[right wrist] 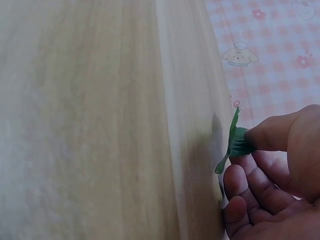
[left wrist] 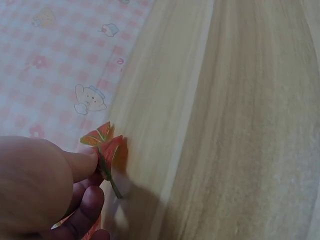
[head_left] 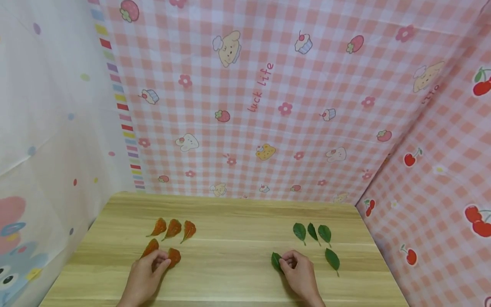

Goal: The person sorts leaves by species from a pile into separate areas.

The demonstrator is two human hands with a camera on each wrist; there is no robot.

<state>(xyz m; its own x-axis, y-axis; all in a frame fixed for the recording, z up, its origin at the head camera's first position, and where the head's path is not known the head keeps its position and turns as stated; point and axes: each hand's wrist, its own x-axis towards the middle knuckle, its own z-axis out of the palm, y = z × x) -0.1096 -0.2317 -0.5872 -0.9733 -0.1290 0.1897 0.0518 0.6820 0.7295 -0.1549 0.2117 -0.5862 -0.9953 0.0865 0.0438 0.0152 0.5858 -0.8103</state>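
My left hand [head_left: 147,273] pinches an orange-red leaf [head_left: 174,257] between thumb and fingers, low over the table at the left. In the left wrist view that leaf [left wrist: 111,150] shows a green stem pointing down. Another orange leaf [head_left: 151,247] lies just behind the hand, partly covered by it. On the right, my right hand [head_left: 299,273] grips a green leaf [head_left: 275,261] by its edge with thumb and fingertips. The right wrist view shows this leaf [right wrist: 239,140] folded along its middle. A single green leaf [head_left: 332,259] lies to the right of that hand.
Three orange leaves, the middle one [head_left: 174,229] among them, form a row at the back left of the wooden table [head_left: 230,273]. Three green leaves, one at the right end [head_left: 324,233], form a row at the back right. Checked cloth [head_left: 245,128] hangs behind the table.
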